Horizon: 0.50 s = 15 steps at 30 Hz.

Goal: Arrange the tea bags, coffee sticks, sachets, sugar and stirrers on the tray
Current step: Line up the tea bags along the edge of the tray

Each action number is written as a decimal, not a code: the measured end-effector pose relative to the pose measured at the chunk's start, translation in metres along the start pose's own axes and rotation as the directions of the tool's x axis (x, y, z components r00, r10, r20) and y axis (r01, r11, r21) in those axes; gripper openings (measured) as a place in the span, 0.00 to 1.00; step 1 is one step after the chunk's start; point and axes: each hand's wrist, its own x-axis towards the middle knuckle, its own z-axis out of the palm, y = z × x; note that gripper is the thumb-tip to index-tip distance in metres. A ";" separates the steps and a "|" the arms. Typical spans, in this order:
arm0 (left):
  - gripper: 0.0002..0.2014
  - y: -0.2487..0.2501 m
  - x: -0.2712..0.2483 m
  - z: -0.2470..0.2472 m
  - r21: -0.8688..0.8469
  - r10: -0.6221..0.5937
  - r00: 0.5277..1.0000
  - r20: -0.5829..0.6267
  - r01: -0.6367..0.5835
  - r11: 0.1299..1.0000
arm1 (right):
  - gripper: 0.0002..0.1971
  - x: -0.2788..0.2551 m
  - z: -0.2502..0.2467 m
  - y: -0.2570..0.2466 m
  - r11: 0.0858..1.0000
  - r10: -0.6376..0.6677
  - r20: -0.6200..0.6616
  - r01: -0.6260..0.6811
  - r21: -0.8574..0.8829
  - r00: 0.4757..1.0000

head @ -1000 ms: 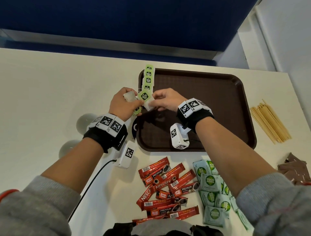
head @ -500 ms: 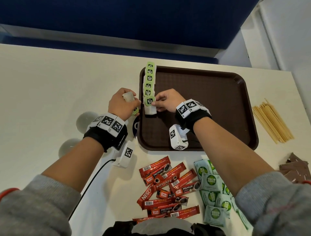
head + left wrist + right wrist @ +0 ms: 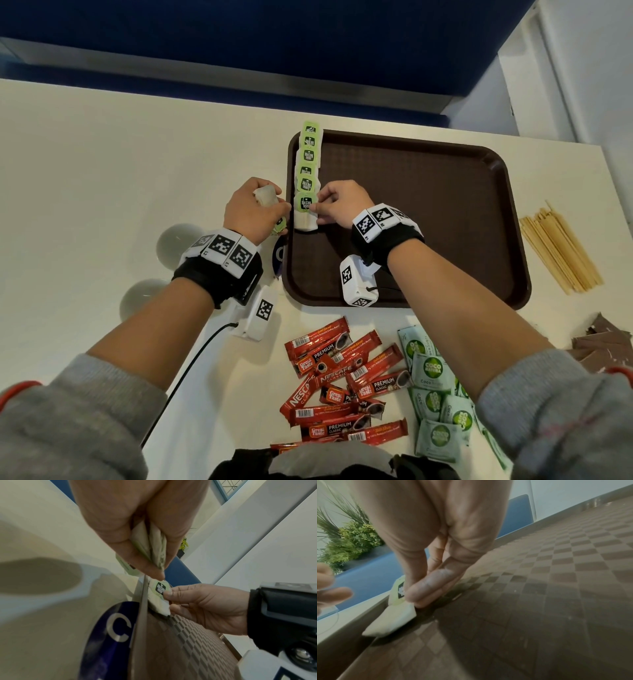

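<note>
A brown tray (image 3: pixel 445 205) lies on the table, with a row of several green-tagged tea bags (image 3: pixel 308 161) along its left edge. My right hand (image 3: pixel 337 205) pinches the nearest tea bag (image 3: pixel 305 214) at the row's near end; it lies on the tray floor (image 3: pixel 539 588), its white pouch (image 3: pixel 392 619) showing in the right wrist view. My left hand (image 3: pixel 255 210) hovers just left of the tray rim (image 3: pixel 143 608) and grips a bunch of tea bags (image 3: pixel 152 545). The placed tea bag (image 3: pixel 160 588) also shows below my left fingertips.
Red coffee sticks (image 3: pixel 342 380) and green sachets (image 3: pixel 435 401) lie in heaps near the table's front edge. Wooden stirrers (image 3: pixel 558 250) lie right of the tray, brown sugar packets (image 3: pixel 603 342) further front right. A blue round sticker (image 3: pixel 109 635) sits partly under the tray's left rim.
Both hands held a tea bag above the tray's left edge; my right hand has lowered it onto the tray at the row's near end. My left hand drew back leftwards with its bunch.
</note>
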 end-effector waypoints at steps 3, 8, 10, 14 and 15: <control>0.11 -0.001 0.000 0.002 0.022 0.017 1.000 0.017 -0.017 1.000 | 0.09 0.000 0.001 -0.001 1.000 -0.002 -0.043 0.001 -0.007 0.999; 0.10 -0.002 0.000 0.006 0.067 0.028 0.998 0.055 -0.032 0.997 | 0.14 -0.003 0.004 -0.001 0.999 0.013 -0.116 -0.017 -0.039 0.993; 0.10 -0.001 -0.001 0.007 0.079 0.017 0.996 0.086 -0.024 0.997 | 0.16 -0.004 0.003 -0.002 0.999 0.017 -0.134 -0.022 -0.031 0.991; 0.11 0.001 -0.002 0.011 0.108 0.025 0.994 0.110 -0.037 0.993 | 0.17 -0.004 0.002 -0.002 0.999 0.019 -0.123 -0.023 -0.030 0.992; 0.11 0.002 -0.002 0.011 0.108 0.027 0.993 0.111 -0.039 0.993 | 0.16 -0.004 0.002 -0.002 0.999 0.016 -0.118 -0.020 -0.033 0.993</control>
